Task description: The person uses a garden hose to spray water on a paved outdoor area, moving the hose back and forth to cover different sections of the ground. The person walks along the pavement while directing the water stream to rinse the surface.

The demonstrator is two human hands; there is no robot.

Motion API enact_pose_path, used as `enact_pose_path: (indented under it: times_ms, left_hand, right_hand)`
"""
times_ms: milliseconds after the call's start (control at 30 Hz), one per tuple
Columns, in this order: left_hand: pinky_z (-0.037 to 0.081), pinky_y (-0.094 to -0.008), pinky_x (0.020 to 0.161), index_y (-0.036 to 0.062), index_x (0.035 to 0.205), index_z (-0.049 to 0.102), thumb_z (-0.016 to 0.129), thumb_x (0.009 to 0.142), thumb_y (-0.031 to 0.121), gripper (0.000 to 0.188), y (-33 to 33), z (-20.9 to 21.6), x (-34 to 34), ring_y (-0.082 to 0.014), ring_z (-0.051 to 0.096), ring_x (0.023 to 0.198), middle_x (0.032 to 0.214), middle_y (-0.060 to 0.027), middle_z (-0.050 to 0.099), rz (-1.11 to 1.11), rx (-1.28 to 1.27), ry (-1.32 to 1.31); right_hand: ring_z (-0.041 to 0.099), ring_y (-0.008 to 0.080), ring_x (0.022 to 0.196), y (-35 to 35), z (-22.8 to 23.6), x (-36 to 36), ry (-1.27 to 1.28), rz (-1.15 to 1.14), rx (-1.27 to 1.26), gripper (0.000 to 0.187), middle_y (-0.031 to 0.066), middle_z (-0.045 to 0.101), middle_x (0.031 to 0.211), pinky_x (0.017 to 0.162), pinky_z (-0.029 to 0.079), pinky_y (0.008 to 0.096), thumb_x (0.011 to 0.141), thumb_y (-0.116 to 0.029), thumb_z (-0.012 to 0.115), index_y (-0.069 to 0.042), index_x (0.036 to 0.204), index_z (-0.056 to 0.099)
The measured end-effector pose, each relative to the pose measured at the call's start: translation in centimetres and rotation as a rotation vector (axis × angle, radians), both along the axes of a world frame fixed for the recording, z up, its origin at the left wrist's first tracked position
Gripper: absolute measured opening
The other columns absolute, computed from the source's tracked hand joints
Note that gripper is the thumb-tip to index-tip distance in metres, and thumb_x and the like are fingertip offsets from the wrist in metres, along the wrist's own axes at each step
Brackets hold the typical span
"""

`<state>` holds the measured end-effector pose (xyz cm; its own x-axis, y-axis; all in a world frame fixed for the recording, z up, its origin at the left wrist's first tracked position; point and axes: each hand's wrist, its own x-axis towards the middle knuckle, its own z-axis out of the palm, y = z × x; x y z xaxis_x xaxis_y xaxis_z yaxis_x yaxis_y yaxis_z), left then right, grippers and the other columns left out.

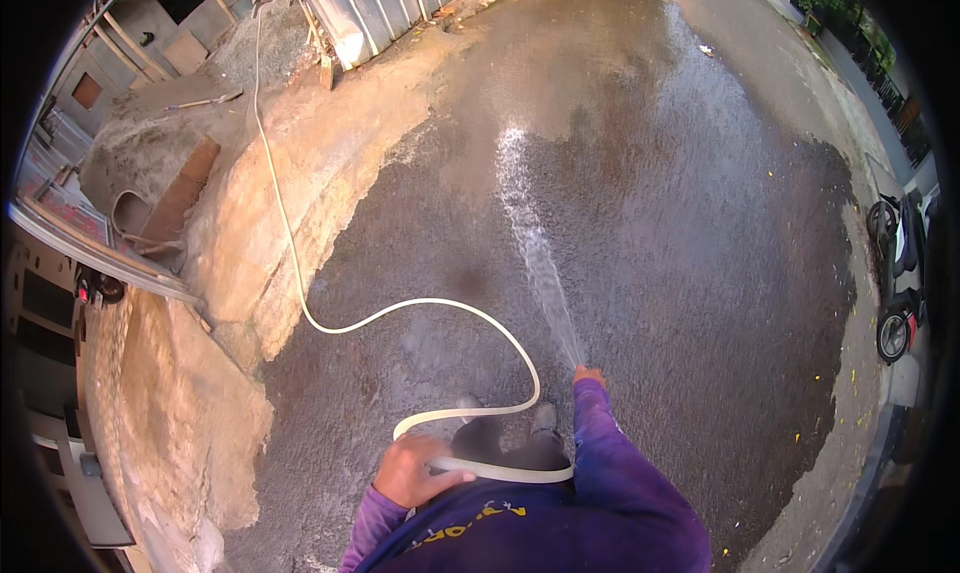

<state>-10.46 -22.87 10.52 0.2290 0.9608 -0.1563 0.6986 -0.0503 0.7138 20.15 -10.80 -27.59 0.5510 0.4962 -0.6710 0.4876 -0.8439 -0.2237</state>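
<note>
A pale cream water hose [440,303] snakes over the wet road from the far left and loops back to me. My left hand [412,471] is closed around a bend of it, close to my waist. From there the hose passes in front of my body and goes behind my right sleeve. My right arm reaches forward, and my right hand [589,375] is closed at the spot where a water jet [535,243] starts. The hose end itself is hidden by that hand. White spray lands on the dark asphalt [680,273] ahead.
Dry, tan concrete [310,173] borders the road on the left. A corrugated metal sheet fence [385,8] stands at the far left, near a sand pile [150,133] with a shovel [205,101]. A motorcycle [897,273] is parked along the right edge. My shoes [543,418] stand near the hose loop.
</note>
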Motion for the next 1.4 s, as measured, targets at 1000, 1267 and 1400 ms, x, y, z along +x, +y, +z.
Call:
enact_pose_path:
  times_ms: [1000, 1267, 1400]
  left_hand:
    - [0.046, -0.0371, 0.079, 0.0086, 0.077, 0.070, 0.087, 0.070, 0.038, 0.035, -0.1, -1.2, -13.1, -0.0264, 0.064, 0.075, 0.075, -0.0058, 0.067, 0.099, 0.095, 0.029]
    - [0.046, -0.0377, 0.078, 0.0081, 0.078, 0.069, 0.088, 0.068, 0.039, 0.038, -0.3, -0.9, -20.6, -0.0266, 0.063, 0.074, 0.074, -0.0055, 0.065, 0.098, 0.106, 0.070]
    - [0.046, -0.0377, 0.077, 0.0081, 0.077, 0.068, 0.088, 0.068, 0.038, 0.037, -0.2, -0.7, -22.6, -0.0268, 0.063, 0.074, 0.073, -0.0061, 0.065, 0.134, 0.118, 0.082]
  right_hand:
    - [0.063, 0.0416, 0.115, -1.2, -4.9, -15.0, -0.006, 0.113, -0.072, 0.059, 0.0278, 0.066, 0.119, 0.101, 0.048, 0.0477, 0.091, -0.048, 0.056, 0.004, 0.116, 0.067]
    - [0.060, 0.0403, 0.121, 0.2, -4.6, -25.1, 0.061, 0.120, -0.055, 0.063, 0.0281, 0.063, 0.125, 0.104, 0.046, 0.0465, 0.093, -0.050, 0.052, 0.006, 0.120, 0.064]
    - [0.060, 0.0413, 0.120, 2.2, -4.9, -27.7, 0.050, 0.134, -0.033, 0.063, 0.0290, 0.063, 0.126, 0.103, 0.046, 0.0466, 0.094, -0.050, 0.051, 0.007, 0.119, 0.065]
